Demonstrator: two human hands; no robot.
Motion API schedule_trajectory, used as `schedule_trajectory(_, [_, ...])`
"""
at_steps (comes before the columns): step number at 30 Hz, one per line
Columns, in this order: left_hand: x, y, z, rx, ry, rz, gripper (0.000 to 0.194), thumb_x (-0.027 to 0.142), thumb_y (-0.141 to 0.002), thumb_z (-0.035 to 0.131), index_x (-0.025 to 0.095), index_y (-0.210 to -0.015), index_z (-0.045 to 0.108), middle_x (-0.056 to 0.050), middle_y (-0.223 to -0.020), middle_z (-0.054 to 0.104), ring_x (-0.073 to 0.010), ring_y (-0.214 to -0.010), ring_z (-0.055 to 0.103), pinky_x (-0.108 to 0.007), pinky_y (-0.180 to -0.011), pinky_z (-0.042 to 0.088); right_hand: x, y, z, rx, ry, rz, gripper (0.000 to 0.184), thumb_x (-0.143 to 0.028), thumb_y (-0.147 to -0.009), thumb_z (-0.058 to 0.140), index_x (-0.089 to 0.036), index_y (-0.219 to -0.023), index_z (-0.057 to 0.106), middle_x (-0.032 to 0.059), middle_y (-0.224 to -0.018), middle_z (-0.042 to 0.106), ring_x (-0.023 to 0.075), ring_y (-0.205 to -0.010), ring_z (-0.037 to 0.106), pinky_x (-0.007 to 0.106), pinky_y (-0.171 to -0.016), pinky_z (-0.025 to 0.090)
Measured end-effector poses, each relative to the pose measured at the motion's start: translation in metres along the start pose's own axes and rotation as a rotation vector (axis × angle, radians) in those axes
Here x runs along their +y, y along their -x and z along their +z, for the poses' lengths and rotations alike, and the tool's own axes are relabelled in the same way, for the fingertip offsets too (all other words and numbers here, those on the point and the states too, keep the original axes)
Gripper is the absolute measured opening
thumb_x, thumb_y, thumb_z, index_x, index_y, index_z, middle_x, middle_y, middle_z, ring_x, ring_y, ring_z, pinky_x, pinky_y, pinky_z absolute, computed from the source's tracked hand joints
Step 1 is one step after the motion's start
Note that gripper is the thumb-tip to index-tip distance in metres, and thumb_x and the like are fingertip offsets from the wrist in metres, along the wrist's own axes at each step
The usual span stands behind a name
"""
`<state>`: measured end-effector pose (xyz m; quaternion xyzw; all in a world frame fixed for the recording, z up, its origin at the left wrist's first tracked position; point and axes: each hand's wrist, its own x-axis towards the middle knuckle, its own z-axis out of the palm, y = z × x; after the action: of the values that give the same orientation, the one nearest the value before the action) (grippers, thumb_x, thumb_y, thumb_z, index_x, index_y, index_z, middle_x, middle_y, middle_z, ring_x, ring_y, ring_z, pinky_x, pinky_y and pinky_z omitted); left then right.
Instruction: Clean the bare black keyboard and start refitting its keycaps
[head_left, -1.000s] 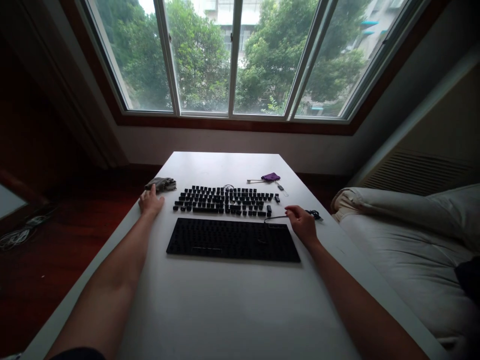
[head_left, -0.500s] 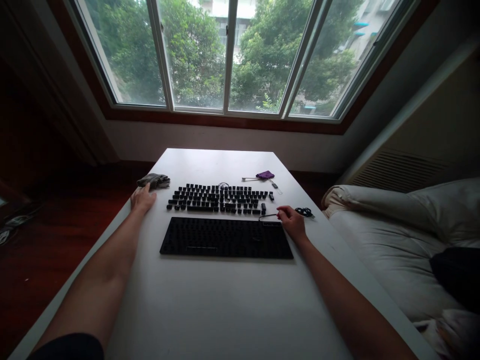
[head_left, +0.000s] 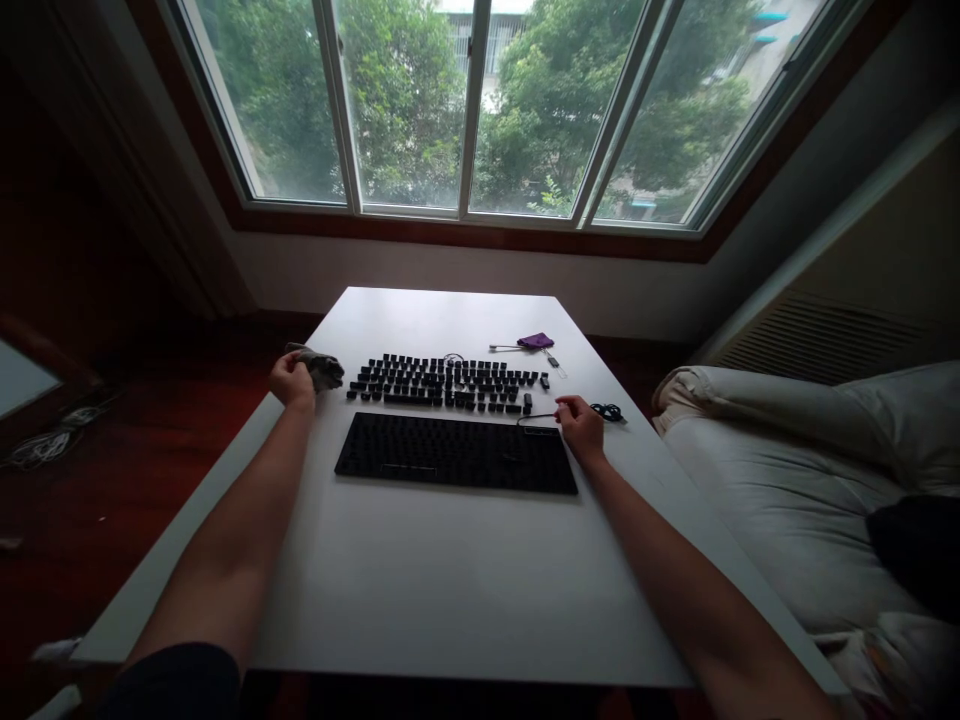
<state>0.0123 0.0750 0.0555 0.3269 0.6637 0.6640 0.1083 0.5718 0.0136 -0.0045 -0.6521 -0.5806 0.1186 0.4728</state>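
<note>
At the left table edge, my left hand (head_left: 292, 380) is closed on a crumpled dark grey cloth (head_left: 324, 371), which bunches out past the fingers. My right hand (head_left: 581, 425) is at the far right corner of a black keyboard base (head_left: 454, 455), fingers curled in a pinch on its thin black cable (head_left: 536, 416). The cable's coiled end (head_left: 607, 412) lies just beyond that hand. Behind the base, loose black keycaps (head_left: 442, 380) stand in rows on the white table.
A purple pouch (head_left: 535, 341), a thin stick (head_left: 506, 348) and a small wire tool (head_left: 555, 363) lie at the back right of the white table (head_left: 450, 590). A pale sofa (head_left: 757, 480) stands along the right side. Cables (head_left: 52, 445) lie on the floor at left.
My left hand has closed on the grey cloth and raised it slightly. My right hand stays by the keyboard's corner. The camera view has shifted, showing the table's near edge.
</note>
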Motion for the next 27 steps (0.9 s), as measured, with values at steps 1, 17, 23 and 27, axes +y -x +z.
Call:
schedule_trajectory(1, [0.009, 0.009, 0.001, 0.028, 0.032, -0.009, 0.031, 0.020, -0.075, 0.052, 0.013, -0.100, 0.068, -0.007, -0.093, 0.070, -0.0214, -0.090, 0.065, -0.035, -0.089, 0.054, -0.009, 0.004, 0.000, -0.008, 0.003, -0.018, 0.035, -0.044, -0.089, 0.052, -0.018, -0.100, 0.072, 0.0057, -0.073, 0.073, 0.0227, -0.070, 0.068, 0.036, -0.077, 0.050])
schedule_trajectory(17, [0.092, 0.160, 0.001, -1.022, 0.486, -0.058, 0.036, 0.053, -0.087, 0.066, 0.017, -0.088, 0.067, -0.001, -0.084, 0.064, -0.0120, -0.068, 0.056, -0.024, -0.063, 0.046, -0.191, 0.067, 0.087, -0.506, -0.567, -0.295, 0.035, -0.045, -0.086, 0.069, -0.023, -0.113, 0.068, 0.0071, -0.113, 0.068, 0.0221, -0.099, 0.065, 0.036, -0.084, 0.055])
schedule_trajectory(23, [0.091, 0.155, 0.006, -1.017, 0.443, 0.009, 0.025, 0.040, -0.081, 0.074, 0.018, -0.088, 0.065, 0.001, -0.082, 0.063, -0.0130, -0.073, 0.058, -0.024, -0.068, 0.047, -0.186, 0.065, 0.107, -0.522, -0.708, -0.104, 0.032, -0.046, -0.082, 0.071, -0.023, -0.103, 0.061, -0.0002, -0.082, 0.063, 0.0172, -0.076, 0.061, 0.031, -0.071, 0.051])
schedule_trajectory(27, [0.092, 0.155, 0.014, -1.050, 0.501, 0.040, 0.018, 0.026, -0.079, 0.071, 0.019, -0.095, 0.066, 0.000, -0.090, 0.065, -0.0139, -0.080, 0.060, -0.025, -0.073, 0.048, -0.182, 0.063, 0.109, -0.621, -0.696, -0.086, 0.037, -0.046, -0.078, 0.076, -0.022, -0.103, 0.061, 0.0012, -0.087, 0.065, 0.0180, -0.081, 0.062, 0.031, -0.072, 0.049])
